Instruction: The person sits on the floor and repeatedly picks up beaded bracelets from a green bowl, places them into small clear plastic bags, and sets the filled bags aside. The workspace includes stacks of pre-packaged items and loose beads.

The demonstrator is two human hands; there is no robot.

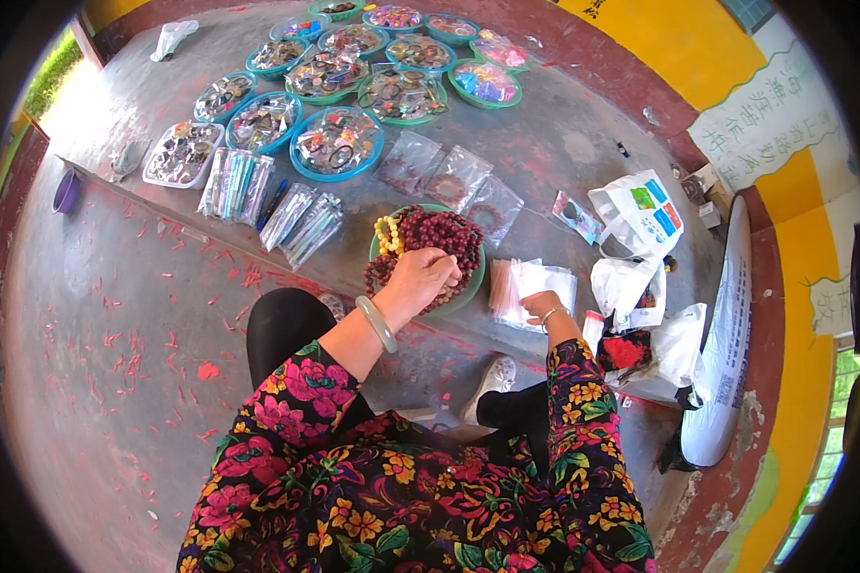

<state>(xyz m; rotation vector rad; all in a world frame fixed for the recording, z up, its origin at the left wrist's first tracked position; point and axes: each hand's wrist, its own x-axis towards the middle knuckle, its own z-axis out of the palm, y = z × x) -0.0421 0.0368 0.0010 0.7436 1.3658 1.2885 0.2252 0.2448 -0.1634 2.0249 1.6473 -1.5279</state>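
My left hand (422,279), a pale bangle on its wrist, is closed over a green basin (472,289) heaped with dark red bead bracelets (440,233). Its curled fingers hide whatever they grip. A yellow bead bracelet (389,235) lies at the heap's left side. To the right, my right hand (545,307) has its fingers bent down onto a stack of clear plastic bags (518,283), pinching at the bags' right part. Beyond the basin lie several clear bags (494,209) with reddish bracelets inside.
Many basins (337,170) of small bagged goods stand on the raised floor. Bundles of wrapped pens (234,186) lie at its left edge. At right are white plastic bags (640,215), a red-and-black item (625,351) and a long silvery roll (721,353). A step edge (148,205) crosses the floor.
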